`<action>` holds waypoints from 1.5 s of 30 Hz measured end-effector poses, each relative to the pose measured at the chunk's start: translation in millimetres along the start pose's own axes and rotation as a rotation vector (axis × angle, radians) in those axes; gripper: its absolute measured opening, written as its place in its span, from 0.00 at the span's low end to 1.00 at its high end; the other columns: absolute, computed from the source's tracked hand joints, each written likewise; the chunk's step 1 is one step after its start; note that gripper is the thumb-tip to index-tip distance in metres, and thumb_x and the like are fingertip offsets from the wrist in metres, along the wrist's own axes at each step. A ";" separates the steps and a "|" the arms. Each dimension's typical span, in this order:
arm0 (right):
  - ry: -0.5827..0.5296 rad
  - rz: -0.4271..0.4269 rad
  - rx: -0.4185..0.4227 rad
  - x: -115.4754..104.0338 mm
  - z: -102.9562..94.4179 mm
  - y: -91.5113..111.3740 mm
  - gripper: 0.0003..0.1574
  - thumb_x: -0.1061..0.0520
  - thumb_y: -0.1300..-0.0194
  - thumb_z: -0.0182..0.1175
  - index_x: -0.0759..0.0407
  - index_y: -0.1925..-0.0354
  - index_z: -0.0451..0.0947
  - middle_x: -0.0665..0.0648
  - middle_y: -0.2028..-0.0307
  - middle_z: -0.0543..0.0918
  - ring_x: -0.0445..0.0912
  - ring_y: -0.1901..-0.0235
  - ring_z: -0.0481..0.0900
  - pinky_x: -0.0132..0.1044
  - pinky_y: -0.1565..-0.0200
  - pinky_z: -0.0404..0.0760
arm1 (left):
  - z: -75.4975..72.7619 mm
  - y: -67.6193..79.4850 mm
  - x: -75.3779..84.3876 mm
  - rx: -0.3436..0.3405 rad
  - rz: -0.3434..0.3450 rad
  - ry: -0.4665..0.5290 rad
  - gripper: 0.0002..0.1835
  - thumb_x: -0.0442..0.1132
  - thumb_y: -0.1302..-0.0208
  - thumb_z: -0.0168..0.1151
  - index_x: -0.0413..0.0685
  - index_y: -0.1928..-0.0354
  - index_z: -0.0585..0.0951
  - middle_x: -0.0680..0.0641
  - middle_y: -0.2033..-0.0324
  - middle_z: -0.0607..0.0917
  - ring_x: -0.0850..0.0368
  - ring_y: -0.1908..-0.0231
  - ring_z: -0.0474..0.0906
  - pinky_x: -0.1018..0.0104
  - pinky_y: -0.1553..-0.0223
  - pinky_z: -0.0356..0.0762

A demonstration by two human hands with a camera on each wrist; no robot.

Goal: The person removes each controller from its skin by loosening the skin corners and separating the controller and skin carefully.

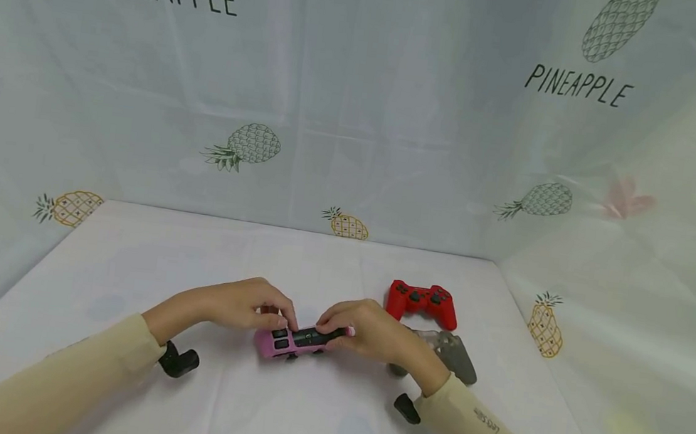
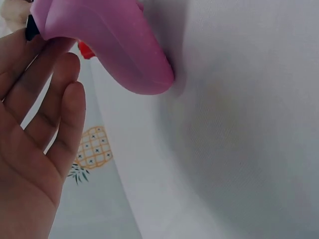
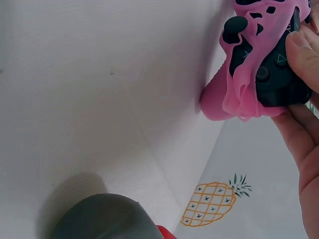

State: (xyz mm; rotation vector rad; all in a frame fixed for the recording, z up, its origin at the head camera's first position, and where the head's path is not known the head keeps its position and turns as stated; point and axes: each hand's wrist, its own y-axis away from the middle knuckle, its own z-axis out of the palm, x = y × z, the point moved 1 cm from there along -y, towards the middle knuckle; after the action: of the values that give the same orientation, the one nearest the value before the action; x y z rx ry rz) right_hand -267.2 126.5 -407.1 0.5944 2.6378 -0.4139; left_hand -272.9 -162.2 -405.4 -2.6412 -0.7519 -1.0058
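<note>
A black game controller (image 1: 307, 337) sits partly inside a pink silicone cover (image 1: 269, 346) near the middle of the table. My left hand (image 1: 245, 305) holds it at its far left side, fingertips at the upper edge. From the left wrist view, the cover's smooth pink grip end (image 2: 130, 55) angles down toward the cloth. My right hand (image 1: 370, 328) pinches the right end, thumb on the black face and fingers underneath. In the right wrist view, the cover (image 3: 242, 99) is bunched beside the exposed face buttons, and a thumbstick (image 3: 235, 29) sticks out.
Behind my right hand lies a red game controller (image 1: 419, 298). A grey game controller (image 1: 458, 359) is nearer, partly hidden by my right wrist. White cloth (image 1: 286, 418) covers the table, and pineapple-print curtains (image 1: 361, 104) stand at the back and sides.
</note>
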 end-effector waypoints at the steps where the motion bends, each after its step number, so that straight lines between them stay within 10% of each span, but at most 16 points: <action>1: 0.004 -0.002 0.000 -0.8 0.0 0.8 0.18 0.60 0.36 0.77 0.56 0.47 0.91 0.48 0.49 0.90 0.37 0.48 0.86 0.29 0.45 0.82 | -0.8 -0.9 0.4 -0.004 0.004 -0.008 0.11 0.42 0.18 0.57 0.59 0.47 0.89 0.64 0.54 0.89 0.64 0.58 0.83 0.64 0.53 0.81; 18: 0.229 -0.234 0.029 -12.5 -5.5 -4.0 0.15 0.64 0.37 0.77 0.58 0.51 0.91 0.51 0.49 0.89 0.41 0.48 0.86 0.26 0.42 0.79 | -11.0 -13.5 6.2 -0.180 -0.006 -0.022 0.06 0.39 0.28 0.71 0.62 0.59 0.86 0.66 0.63 0.86 0.65 0.63 0.81 0.69 0.61 0.79; 45: 0.324 -0.266 -0.039 -26.6 -9.4 -11.7 0.19 0.63 0.38 0.78 0.57 0.47 0.91 0.50 0.50 0.89 0.41 0.48 0.84 0.26 0.42 0.79 | -10.6 -11.0 17.6 -0.312 -0.082 0.022 0.07 0.39 0.27 0.68 0.62 0.63 0.83 0.65 0.69 0.81 0.68 0.71 0.72 0.72 0.66 0.70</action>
State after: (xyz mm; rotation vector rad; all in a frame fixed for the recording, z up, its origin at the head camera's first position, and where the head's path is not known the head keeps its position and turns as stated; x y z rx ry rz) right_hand -253.6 110.8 -384.8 0.3191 3.0427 -0.3670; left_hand -273.5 -150.1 -385.6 -2.8722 -0.7587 -1.2652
